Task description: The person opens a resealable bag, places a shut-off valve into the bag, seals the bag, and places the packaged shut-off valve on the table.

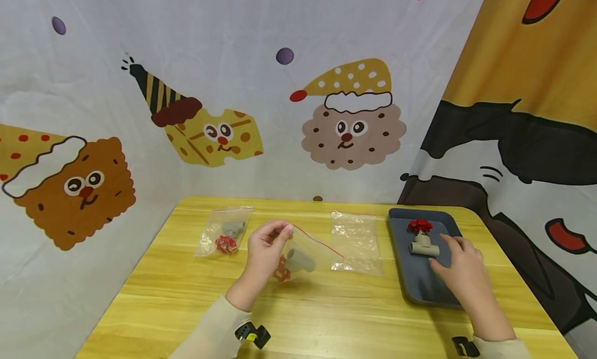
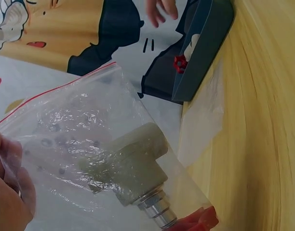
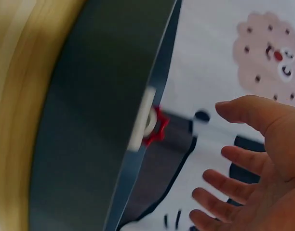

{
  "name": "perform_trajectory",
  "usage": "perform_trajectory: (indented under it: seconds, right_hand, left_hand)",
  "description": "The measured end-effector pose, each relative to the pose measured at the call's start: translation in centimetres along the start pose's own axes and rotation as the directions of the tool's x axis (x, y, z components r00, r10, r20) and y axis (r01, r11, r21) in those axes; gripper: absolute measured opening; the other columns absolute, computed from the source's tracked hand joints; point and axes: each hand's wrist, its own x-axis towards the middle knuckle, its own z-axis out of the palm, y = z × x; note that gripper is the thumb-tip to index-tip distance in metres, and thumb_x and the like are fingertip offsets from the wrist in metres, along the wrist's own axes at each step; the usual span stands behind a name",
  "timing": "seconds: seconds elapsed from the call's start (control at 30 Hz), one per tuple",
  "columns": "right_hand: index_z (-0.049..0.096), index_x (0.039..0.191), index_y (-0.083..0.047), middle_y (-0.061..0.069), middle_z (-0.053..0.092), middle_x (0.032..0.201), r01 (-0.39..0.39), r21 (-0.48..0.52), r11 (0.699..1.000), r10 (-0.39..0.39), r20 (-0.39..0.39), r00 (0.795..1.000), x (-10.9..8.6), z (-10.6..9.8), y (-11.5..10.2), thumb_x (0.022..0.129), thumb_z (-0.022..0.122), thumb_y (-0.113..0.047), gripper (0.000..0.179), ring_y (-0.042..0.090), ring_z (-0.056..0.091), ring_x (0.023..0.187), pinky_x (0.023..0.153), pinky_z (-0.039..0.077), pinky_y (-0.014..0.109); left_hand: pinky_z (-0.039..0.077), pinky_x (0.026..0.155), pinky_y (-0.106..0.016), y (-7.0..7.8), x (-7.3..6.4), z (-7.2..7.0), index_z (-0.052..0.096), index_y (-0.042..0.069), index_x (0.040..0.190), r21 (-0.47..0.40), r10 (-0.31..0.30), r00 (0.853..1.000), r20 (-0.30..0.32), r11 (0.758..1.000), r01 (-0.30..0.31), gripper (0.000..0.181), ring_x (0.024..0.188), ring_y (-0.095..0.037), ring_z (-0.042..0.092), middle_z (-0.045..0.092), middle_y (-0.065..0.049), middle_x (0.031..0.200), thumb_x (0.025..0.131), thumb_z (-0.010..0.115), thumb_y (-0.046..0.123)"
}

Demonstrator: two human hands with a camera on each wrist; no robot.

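Note:
My left hand (image 1: 269, 245) pinches the top corner of a clear zip bag (image 2: 85, 115) with a red seal line. Inside that bag is a grey tee-shaped valve (image 2: 135, 163) with a metal stem and a red handwheel (image 2: 198, 221). The bag hangs tilted above the table. Over the right side of the grey tray (image 1: 420, 286), my right hand (image 1: 466, 271) is held with fingers spread and nothing in it. Close to its fingertips, another grey valve (image 1: 424, 247) with a red handwheel (image 1: 420, 225) lies in the tray.
At the back left of the wooden table (image 1: 317, 322) lies a second zip bag (image 1: 210, 240) holding a valve with a red handwheel. A flat, clear bag (image 1: 356, 242) lies just left of the tray. Behind the table hangs a printed cloth (image 1: 280, 183).

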Motion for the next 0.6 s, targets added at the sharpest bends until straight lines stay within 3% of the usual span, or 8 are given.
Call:
perform_trajectory:
  seconds: [0.17, 0.3, 0.6]
  right_hand:
    - [0.033, 0.137, 0.01, 0.043, 0.029, 0.128, -0.169, -0.056, 0.984, 0.173, 0.076, 0.982, 0.4, -0.4, 3.4, 0.08, 0.07, -0.026, 0.077, 0.062, 0.031, 0.109, 0.088, 0.033, 0.07]
    - [0.026, 0.136, 0.019, 0.047, 0.026, 0.125, -0.27, -0.081, 0.959, 0.282, 0.218, 0.934, 0.7, -0.9, 6.0, 0.083, 0.068, -0.035, 0.087, 0.062, 0.03, 0.112, 0.091, 0.034, 0.068]
    - [0.028, 0.128, 0.027, 0.046, 0.044, 0.117, -0.308, -0.08, 0.948, 0.311, 0.439, 0.843, 0.4, -1.5, 8.8, 0.086, 0.06, -0.048, 0.092, 0.056, 0.046, 0.104, 0.083, 0.046, 0.058]
  left_hand:
    - [0.052, 0.065, -0.02, -0.1, 0.0, 0.1, 0.069, -0.005, 0.089, 0.006, -0.028, 1.0, -0.004, 1.0, 0.028, 0.008, 0.07, -0.008, 0.061, 0.065, -0.023, 0.08, 0.086, 0.066, 0.002]
    - [0.052, 0.065, -0.019, -0.2, 0.2, 0.2, 0.068, -0.006, 0.09, 0.024, -0.057, 0.998, 0.003, 0.998, 0.057, 0.008, 0.071, -0.008, 0.061, 0.066, -0.023, 0.082, 0.086, 0.066, 0.0]
    - [0.054, 0.067, -0.022, 1.8, 0.5, 0.8, 0.067, -0.009, 0.09, 0.057, -0.112, 0.993, 0.043, 0.992, 0.109, 0.01, 0.071, -0.011, 0.062, 0.066, -0.024, 0.083, 0.087, 0.065, 0.0]
